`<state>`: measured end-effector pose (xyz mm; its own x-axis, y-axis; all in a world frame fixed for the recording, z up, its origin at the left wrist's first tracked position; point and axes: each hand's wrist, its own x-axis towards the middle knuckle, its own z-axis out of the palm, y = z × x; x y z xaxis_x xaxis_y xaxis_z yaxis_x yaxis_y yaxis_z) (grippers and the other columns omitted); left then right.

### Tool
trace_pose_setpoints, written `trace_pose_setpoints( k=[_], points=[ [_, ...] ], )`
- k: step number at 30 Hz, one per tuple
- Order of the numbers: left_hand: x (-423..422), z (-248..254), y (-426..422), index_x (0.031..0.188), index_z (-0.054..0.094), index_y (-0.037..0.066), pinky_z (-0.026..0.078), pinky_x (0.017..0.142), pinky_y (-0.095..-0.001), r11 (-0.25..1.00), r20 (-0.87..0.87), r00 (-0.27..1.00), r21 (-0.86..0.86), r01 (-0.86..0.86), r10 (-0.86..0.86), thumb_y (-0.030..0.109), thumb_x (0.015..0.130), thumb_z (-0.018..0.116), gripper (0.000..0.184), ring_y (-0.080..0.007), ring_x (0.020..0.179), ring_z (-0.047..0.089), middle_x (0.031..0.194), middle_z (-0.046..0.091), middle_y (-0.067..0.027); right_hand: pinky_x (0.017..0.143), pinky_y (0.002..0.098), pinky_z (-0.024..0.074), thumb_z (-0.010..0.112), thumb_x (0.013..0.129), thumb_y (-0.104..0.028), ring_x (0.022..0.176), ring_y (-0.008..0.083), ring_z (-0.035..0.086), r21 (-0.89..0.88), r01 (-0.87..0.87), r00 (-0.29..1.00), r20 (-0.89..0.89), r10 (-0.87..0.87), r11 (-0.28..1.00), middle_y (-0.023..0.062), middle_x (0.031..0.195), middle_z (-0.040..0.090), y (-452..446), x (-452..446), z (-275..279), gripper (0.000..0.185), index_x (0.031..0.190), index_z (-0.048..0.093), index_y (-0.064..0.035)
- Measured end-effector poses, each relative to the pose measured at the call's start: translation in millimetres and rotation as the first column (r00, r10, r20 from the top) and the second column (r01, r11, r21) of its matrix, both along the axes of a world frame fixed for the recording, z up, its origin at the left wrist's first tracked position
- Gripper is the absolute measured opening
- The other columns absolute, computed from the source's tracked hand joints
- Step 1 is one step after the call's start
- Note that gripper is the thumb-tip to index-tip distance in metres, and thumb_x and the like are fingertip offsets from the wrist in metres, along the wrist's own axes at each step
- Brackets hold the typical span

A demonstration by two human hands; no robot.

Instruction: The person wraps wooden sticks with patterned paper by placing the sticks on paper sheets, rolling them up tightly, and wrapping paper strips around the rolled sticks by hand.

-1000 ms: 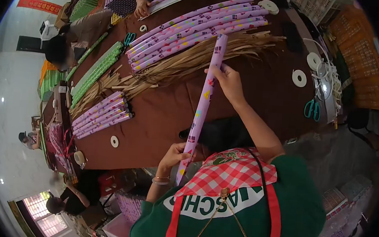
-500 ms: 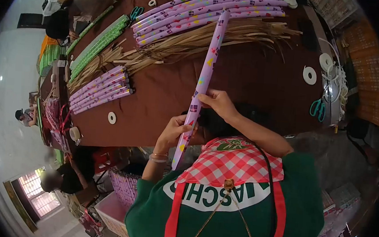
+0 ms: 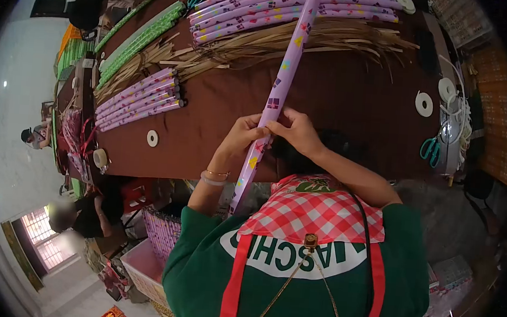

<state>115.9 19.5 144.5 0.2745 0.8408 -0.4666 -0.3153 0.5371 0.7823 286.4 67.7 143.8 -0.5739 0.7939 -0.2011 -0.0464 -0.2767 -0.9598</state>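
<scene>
A long lilac tube point(image 3: 291, 63) with a colourful gift pattern slants across the middle, its lower end by the apron and its far end over the back of the table. My left hand point(image 3: 242, 137), with bangles on the wrist, closes round it from the left. From the right my right hand point(image 3: 297, 132) grips it as well, thumb lying across its surface. The two hands almost meet on the tube. Some fingers of both are hidden behind it. Beyond them lie several similar lilac tubes point(image 3: 252, 18) and a bundle of flat brown strips point(image 3: 274, 43).
Shorter lilac tubes point(image 3: 139, 99) and green tubes point(image 3: 140, 45) lie at the left of the brown-covered table point(image 3: 206, 155). White tape rolls point(image 3: 424, 104) and teal scissors point(image 3: 430, 150) sit at the right. Another person point(image 3: 91, 214) is at the lower left, near a pink crate point(image 3: 144, 263).
My left hand has moved up the tube toward my right hand. The tube now reaches further up the view, and the camera view has shifted slightly.
</scene>
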Motion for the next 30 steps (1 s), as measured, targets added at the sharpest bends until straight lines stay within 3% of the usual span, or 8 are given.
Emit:
trace_pose_setpoints(
  k=[5,7,10,18,20,23,27,30],
  points=[
    [-3,4,10,0.097,0.057,-0.001,0.049,0.061,-0.0231,0.999,-0.023,1.000,0.035,0.006,-0.005,0.012,0.076,0.061,0.024,-0.0099,0.063,0.056,0.076,0.059,-0.0049,0.065,0.0247,0.0474,0.064,0.079,-0.021,0.071,0.0095,0.058,-0.168,-0.023,0.994,-0.105,0.006,0.985,0.0060,0.084,0.063,6,-7,-19,0.033,0.099,0.057,0.0034],
    [-1,7,12,0.096,0.057,-0.001,0.050,0.062,-0.0241,0.999,0.006,1.000,0.050,-0.015,0.015,0.013,0.076,0.061,0.025,-0.0106,0.065,0.057,0.079,0.060,-0.0058,0.070,0.0245,0.0465,0.065,0.078,-0.022,0.075,0.0095,0.057,-0.007,0.038,0.999,-0.008,-0.038,0.999,0.0060,0.088,0.063,13,-5,-2,0.034,0.100,0.057,0.0032],
    [-3,9,12,0.096,0.057,-0.002,0.050,0.061,-0.0248,0.999,0.063,0.998,0.045,0.026,-0.029,0.015,0.075,0.062,0.027,-0.0112,0.066,0.057,0.080,0.060,-0.0059,0.072,0.0216,0.0455,0.065,0.079,-0.018,0.079,0.0072,0.055,0.030,0.173,0.984,-0.034,-0.172,0.984,0.0045,0.092,0.061,34,-3,13,0.037,0.107,0.056,0.0032],
    [0,9,7,0.098,0.055,-0.001,0.051,0.058,-0.0252,0.999,0.135,0.991,0.037,0.019,-0.024,0.019,0.074,0.064,0.032,-0.0115,0.065,0.056,0.081,0.059,-0.0052,0.075,0.0218,0.0435,0.058,0.086,-0.021,0.079,0.0056,0.054,0.065,0.035,0.998,0.043,-0.038,0.997,0.0035,0.089,0.063,55,5,6,0.028,0.099,0.061,0.0040],
    [-2,8,8,0.098,0.054,-0.001,0.051,0.058,-0.0251,1.000,0.179,0.984,0.015,0.001,-0.004,0.020,0.074,0.064,0.034,-0.0116,0.065,0.056,0.082,0.059,-0.0051,0.069,0.0233,0.0452,0.060,0.083,-0.028,0.072,0.0066,0.055,0.084,0.226,0.970,-0.115,-0.216,0.970,0.0039,0.080,0.064,52,1,4,0.035,0.096,0.062,0.0047],
    [-2,8,8,0.096,0.055,-0.001,0.050,0.058,-0.0246,0.999,0.199,0.980,0.037,-0.003,-0.004,0.022,0.073,0.065,0.034,-0.0117,0.064,0.056,0.079,0.058,-0.0053,0.067,0.0235,0.0454,0.059,0.084,-0.027,0.072,0.0062,0.055,0.055,0.079,0.996,-0.041,-0.077,0.995,0.0028,0.079,0.063,49,5,22,0.033,0.096,0.062,0.0043],
    [-1,11,9,0.092,0.056,0.000,0.050,0.057,-0.0243,0.998,0.113,0.993,0.067,0.010,-0.017,0.022,0.074,0.064,0.029,-0.0114,0.063,0.056,0.076,0.058,-0.0060,0.067,0.0232,0.0453,0.059,0.085,-0.025,0.071,0.0056,0.054,0.121,0.115,0.993,-0.007,-0.115,0.986,0.0018,0.077,0.062,48,-3,12,0.032,0.097,0.061,0.0041],
    [-3,8,7,0.090,0.056,0.000,0.050,0.057,-0.0241,0.999,0.102,0.995,0.054,0.006,-0.011,0.021,0.075,0.063,0.027,-0.0112,0.062,0.056,0.076,0.058,-0.0058,0.068,0.0230,0.0451,0.059,0.084,-0.024,0.074,0.0052,0.054,0.034,0.045,0.997,-0.064,-0.043,0.998,0.0021,0.081,0.063,50,0,6,0.031,0.097,0.061,0.0043]
  ],
)
